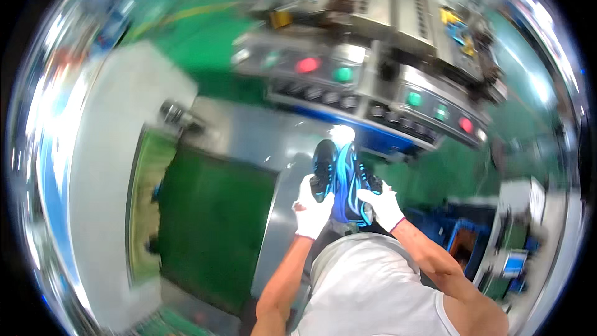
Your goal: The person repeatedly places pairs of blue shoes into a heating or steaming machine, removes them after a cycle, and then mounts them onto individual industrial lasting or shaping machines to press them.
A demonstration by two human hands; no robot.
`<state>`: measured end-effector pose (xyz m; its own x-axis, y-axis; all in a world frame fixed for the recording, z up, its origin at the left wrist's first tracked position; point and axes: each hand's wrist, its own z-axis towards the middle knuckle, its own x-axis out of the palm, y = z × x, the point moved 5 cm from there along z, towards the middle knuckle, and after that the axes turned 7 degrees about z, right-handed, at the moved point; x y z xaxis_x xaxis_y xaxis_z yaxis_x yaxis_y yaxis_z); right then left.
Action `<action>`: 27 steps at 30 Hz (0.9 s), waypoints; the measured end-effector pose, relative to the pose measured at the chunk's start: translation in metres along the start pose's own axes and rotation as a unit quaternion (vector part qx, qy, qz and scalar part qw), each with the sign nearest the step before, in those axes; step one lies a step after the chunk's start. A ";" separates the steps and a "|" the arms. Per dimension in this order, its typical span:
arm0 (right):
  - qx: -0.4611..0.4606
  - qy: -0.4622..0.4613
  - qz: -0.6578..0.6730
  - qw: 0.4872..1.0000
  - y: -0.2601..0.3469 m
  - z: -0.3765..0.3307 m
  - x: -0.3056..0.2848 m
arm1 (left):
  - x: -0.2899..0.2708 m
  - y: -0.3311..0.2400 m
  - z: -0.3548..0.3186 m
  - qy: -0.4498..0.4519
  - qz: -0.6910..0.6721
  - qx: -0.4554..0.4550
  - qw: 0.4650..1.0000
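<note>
A pair of black and blue sneakers is held close together in front of my body, toes pointing away from me. My left hand point(313, 209), in a white glove, is closed around the left sneaker point(324, 163), with the thumb near its heel end. My right hand point(383, 206), also gloved in white, grips the right sneaker point(352, 180) from its outer side. Bright blue wavy parts run along the middle, where the two sneakers meet. The fingers under the sneakers are hidden.
Ahead stands a machine with two control panels point(323, 70) bearing red and green buttons. A grey metal surface point(280, 130) lies before it. At left are a pale cabinet point(112, 149) and a green panel point(214, 224). Blue bins point(479, 242) stand at right.
</note>
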<state>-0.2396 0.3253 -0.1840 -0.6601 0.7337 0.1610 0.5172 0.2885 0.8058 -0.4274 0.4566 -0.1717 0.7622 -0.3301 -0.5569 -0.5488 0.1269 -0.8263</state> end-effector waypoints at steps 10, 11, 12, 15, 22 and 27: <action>-0.162 -0.443 0.199 0.859 0.001 -0.150 -0.282 | 0.229 -0.251 -0.083 0.401 -0.043 0.309 0.861; -0.215 -0.464 0.269 0.816 -0.004 -0.194 -0.316 | 0.249 -0.288 -0.127 0.460 -0.030 0.278 0.843; -0.259 -0.506 0.302 0.765 0.008 -0.221 -0.331 | 0.278 -0.310 -0.136 0.489 -0.029 0.315 0.813; -0.282 -0.602 0.307 0.681 0.003 -0.300 -0.391 | 0.330 -0.373 -0.200 0.523 -0.005 0.416 0.744; -0.100 -0.824 -0.003 0.558 0.015 -0.416 -0.520 | 0.501 -0.495 -0.351 0.525 -0.041 0.581 0.620; -0.065 -0.854 -0.032 0.515 -0.022 -0.413 -0.627 | 0.605 -0.505 -0.431 0.564 -0.093 0.576 0.584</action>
<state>-0.0622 -0.3954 -0.0670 0.8270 0.2272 -0.5142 0.4095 0.3833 0.8279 0.1627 -0.2103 -0.0545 -0.2952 -0.7625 -0.5758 0.5985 0.3222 -0.7335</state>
